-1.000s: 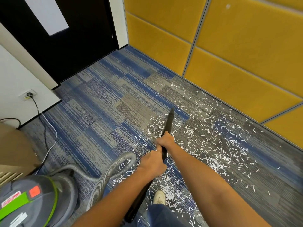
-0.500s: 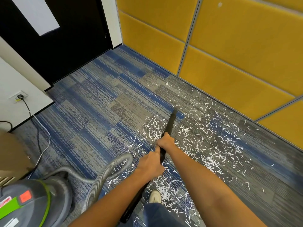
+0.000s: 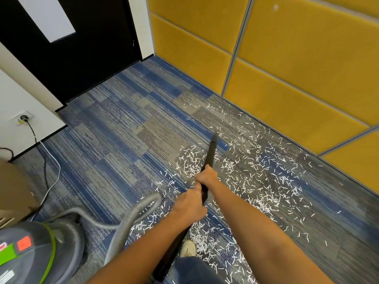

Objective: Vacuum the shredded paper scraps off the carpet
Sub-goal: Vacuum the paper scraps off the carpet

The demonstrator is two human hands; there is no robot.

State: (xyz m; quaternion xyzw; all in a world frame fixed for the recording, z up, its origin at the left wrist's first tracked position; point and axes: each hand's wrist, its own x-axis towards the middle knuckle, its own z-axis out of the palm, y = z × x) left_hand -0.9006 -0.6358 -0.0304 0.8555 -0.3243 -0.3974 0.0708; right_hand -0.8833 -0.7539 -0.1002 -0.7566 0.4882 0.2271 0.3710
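Both hands grip the wand [image 3: 211, 154].
Vacuum [image 3: 30, 253] at left, hose [image 3: 131, 216] looping right; left hand [image 3: 190, 206], then right hand [image 3: 207, 176], wrapped round the wand, its tip on the carpet [image 3: 123, 140] among scraps [image 3: 190, 165] strewn toward the wall [image 3: 287, 78].

Blue-and-grey carpet [image 3: 114, 144] under a scatter of white paper scraps [image 3: 231, 167], a grey vacuum canister [image 3: 37, 255], a black cable [image 3: 44, 169]

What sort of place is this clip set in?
Probably an office or meeting room: blue-grey carpet tiles, padded yellow wall panels and a black door. The left hand and right hand grip a vacuum wand.
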